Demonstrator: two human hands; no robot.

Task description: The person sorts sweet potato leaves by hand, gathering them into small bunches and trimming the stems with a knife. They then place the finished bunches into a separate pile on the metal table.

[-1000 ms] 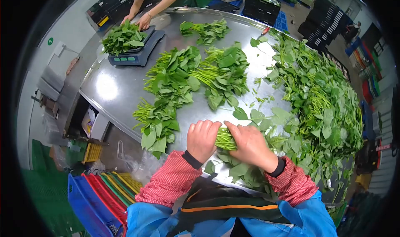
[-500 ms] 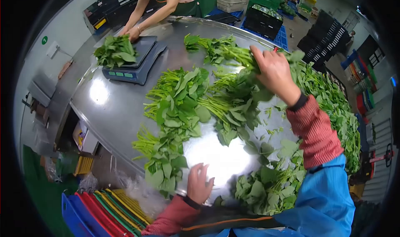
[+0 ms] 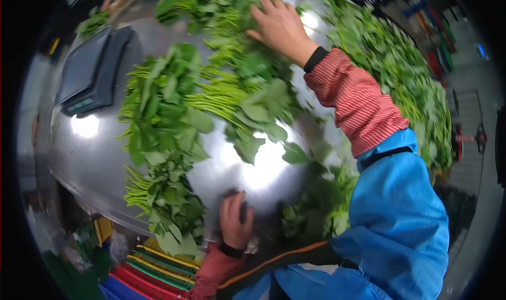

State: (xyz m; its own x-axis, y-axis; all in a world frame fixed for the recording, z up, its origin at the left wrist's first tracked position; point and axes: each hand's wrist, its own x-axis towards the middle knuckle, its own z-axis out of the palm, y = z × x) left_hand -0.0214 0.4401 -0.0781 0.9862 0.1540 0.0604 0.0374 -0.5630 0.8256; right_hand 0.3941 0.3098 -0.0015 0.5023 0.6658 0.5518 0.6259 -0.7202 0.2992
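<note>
My right hand (image 3: 284, 30) spreads its fingers over the middle bunches (image 3: 221, 100) of greens, hiding leaves beneath; I cannot tell whether it touches them. My left hand (image 3: 235, 225), loosely parted and empty, is by the near edge. My blue sleeve (image 3: 395, 210) blocks some dark, blurred near greens (image 3: 311, 202). A co-worker's hands (image 3: 112, 6) are blurred beyond the scale (image 3: 84, 71). Bare bench (image 3: 95, 155) lies left of the left bunches (image 3: 163, 121).
</note>
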